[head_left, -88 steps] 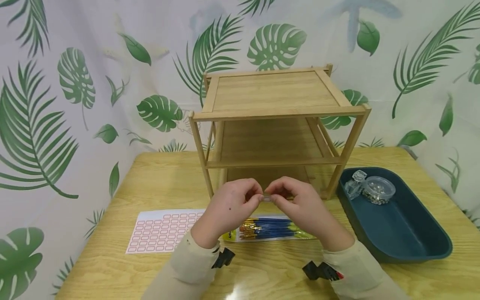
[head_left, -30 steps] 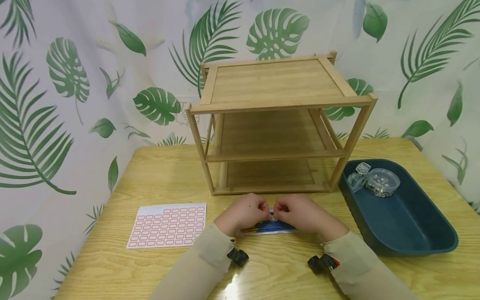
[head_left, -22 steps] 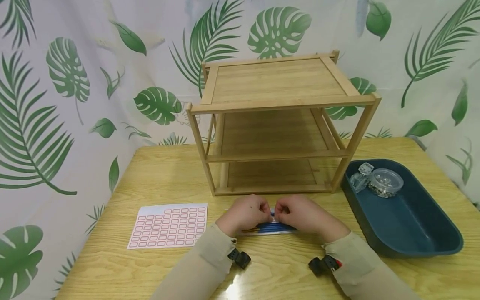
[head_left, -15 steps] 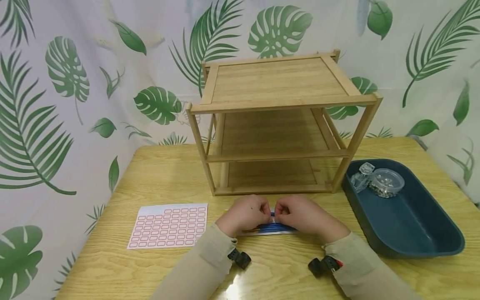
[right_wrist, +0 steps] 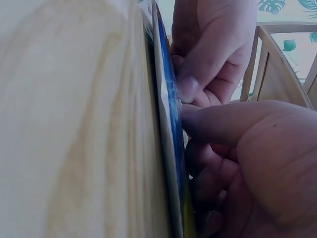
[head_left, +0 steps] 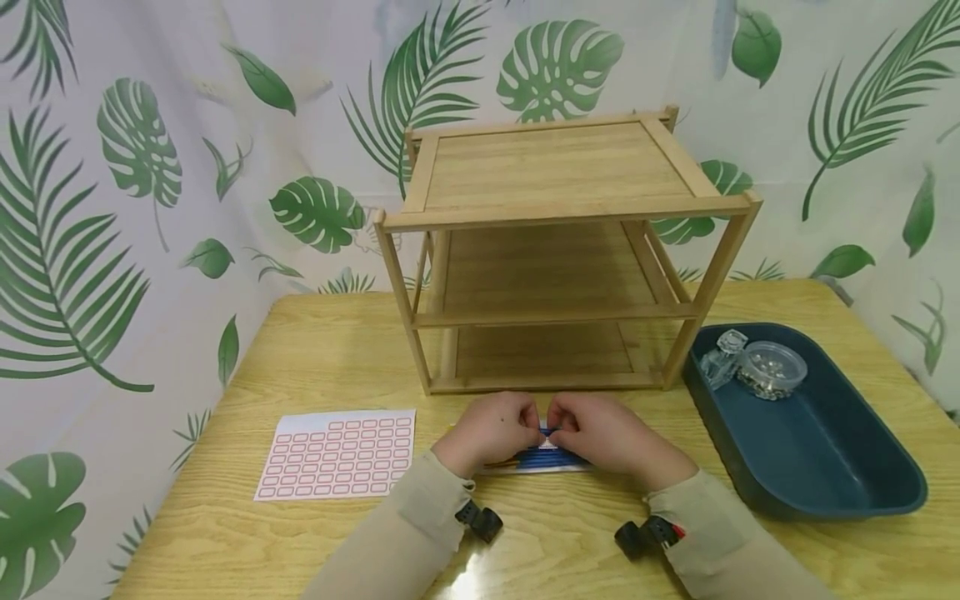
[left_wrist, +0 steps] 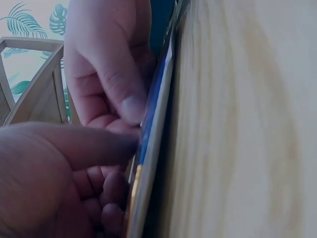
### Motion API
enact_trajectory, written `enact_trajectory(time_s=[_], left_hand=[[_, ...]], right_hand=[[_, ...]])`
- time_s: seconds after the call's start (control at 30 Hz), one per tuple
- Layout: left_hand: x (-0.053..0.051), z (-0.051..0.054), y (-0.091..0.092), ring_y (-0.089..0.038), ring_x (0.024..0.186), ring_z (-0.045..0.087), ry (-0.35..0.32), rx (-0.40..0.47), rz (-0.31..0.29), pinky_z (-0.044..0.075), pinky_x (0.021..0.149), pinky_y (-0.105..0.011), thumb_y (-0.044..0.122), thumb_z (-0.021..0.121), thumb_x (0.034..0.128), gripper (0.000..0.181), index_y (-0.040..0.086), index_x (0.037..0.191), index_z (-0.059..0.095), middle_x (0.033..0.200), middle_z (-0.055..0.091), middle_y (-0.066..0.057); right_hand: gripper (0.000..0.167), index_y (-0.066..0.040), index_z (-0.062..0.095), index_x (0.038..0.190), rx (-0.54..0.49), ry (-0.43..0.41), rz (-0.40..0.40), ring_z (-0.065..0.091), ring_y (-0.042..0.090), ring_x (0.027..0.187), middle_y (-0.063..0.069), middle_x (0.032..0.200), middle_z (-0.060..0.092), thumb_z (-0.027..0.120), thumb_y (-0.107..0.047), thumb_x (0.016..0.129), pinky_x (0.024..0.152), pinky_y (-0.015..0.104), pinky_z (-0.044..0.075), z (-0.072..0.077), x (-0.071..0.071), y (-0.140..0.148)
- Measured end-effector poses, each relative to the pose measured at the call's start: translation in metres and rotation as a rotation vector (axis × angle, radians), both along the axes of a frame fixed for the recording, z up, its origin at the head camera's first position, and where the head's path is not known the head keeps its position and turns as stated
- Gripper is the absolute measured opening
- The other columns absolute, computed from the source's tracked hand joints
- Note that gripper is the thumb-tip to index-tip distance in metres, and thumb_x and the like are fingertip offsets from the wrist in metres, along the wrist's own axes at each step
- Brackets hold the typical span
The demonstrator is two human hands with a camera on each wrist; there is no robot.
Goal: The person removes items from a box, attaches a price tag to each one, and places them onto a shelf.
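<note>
At lower centre, the left hand (head_left: 497,427) and right hand (head_left: 603,432) pinch a label (head_left: 548,444) against the brush pack (head_left: 534,461), best held level.

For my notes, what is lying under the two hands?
A paintbrush pack, its blue middle showing; the left hand and right hand cover most of both ends, hiding them.
</note>
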State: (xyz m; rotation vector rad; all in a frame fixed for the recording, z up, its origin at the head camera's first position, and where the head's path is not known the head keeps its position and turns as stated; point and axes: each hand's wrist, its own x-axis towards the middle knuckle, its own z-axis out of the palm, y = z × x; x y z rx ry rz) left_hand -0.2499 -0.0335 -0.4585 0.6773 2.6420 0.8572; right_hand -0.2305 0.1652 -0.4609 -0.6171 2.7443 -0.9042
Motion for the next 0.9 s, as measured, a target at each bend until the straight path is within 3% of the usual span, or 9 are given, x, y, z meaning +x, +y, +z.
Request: enact_trajectory(time_s=[0.2, 0.9], left_hand=[[0.0033, -0.0018, 0.0027, -0.009, 0.06, 0.053, 0.057, -0.031, 0.008, 0.042, 0.058, -0.027, 0.02, 0.07, 0.0891, 0.014, 0.022, 0.078, 0.062, 0.068, 0.058, 0.01], [0.0054, 0.0024, 0.0015, -0.011, 0.062, 0.053, 0.081, -0.063, 0.03, 0.042, 0.061, -0.029, 0.023, 0.07, 0.0929, 0.015, 0.022, 0.081, 0.061, 0.07, 0.057, 0.009]], right_hand=[[0.011, -0.021, 0.063, 0.088, 0.003, 0.018, 0.002, 0.048, 0.01, 0.056, -0.008, 0.066, 0.054, 0.073, -0.021, 0.093, 0.056, 0.031, 0.042, -0.0038, 0.0014, -0.0003], [0.01, -0.019, 0.064, 0.09, 0.011, 0.062, -0.002, 0.048, 0.01, 0.059, -0.008, 0.068, 0.053, 0.072, -0.014, 0.092, 0.059, 0.031, 0.042, -0.0001, 0.0006, -0.0007]])
